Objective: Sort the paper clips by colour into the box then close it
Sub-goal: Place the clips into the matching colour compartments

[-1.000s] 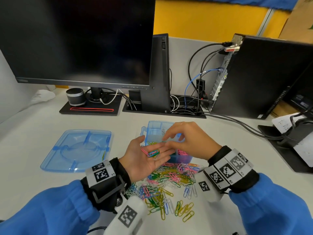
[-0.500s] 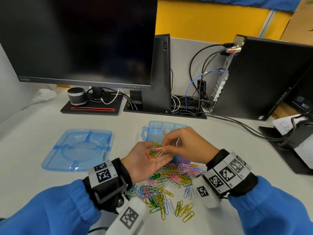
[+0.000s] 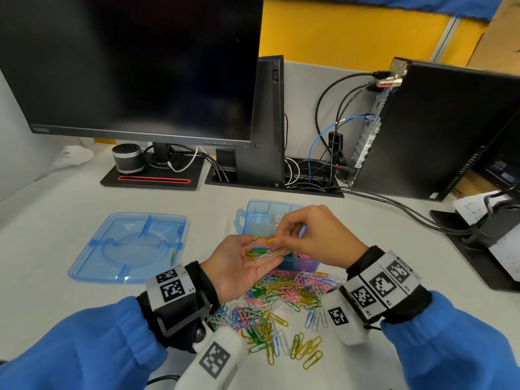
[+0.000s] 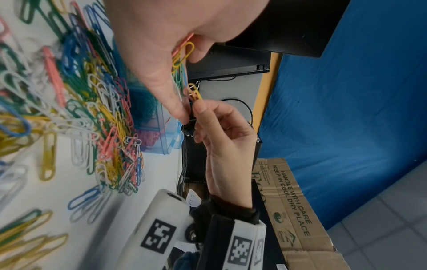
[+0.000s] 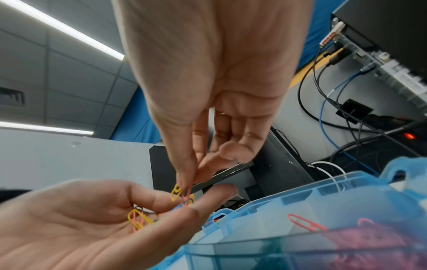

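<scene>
Dozens of loose paper clips [image 3: 275, 302] lie heaped at the near edge of the surface [image 3: 56, 299]. Just beyond, the left hand [image 3: 239, 266] lies palm up, fingers relaxed, cradling mixed clips. The right hand [image 3: 315, 240] pinches a yellow clip [image 3: 269, 241] over that palm, mid-sort. Behind them sits the divided blue box [image 3: 254, 218], its lid [image 3: 126, 246] apart toward the left edge. Next, likely, carry that clip to the yellow compartment.
</scene>
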### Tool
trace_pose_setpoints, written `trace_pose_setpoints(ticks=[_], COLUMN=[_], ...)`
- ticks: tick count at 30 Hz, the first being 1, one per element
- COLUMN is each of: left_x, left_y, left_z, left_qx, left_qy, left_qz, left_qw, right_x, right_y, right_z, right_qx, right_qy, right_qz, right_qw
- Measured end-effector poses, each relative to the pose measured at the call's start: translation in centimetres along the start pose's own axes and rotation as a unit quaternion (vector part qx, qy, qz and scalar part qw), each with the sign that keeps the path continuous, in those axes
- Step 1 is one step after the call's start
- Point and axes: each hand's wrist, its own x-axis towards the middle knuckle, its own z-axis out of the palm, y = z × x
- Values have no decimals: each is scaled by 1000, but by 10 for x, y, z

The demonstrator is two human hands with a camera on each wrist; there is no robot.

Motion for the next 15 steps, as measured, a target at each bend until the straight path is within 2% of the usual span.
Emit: trace_pose_setpoints(ticks=[11,15], left_x=[-1,-1], left_y=[-1,-4], left_z=[-1,-2], left_qx=[22,44], left_qy=[11,16], left_qz=[-7,-38], left_qw=[1000,998], right_x=[2,7], right_y=[13,16], right_z=[-3,-11], right_qx=[27,33], right_qy=[-14,0], right_qz=[33,83], right_qw=[999,996])
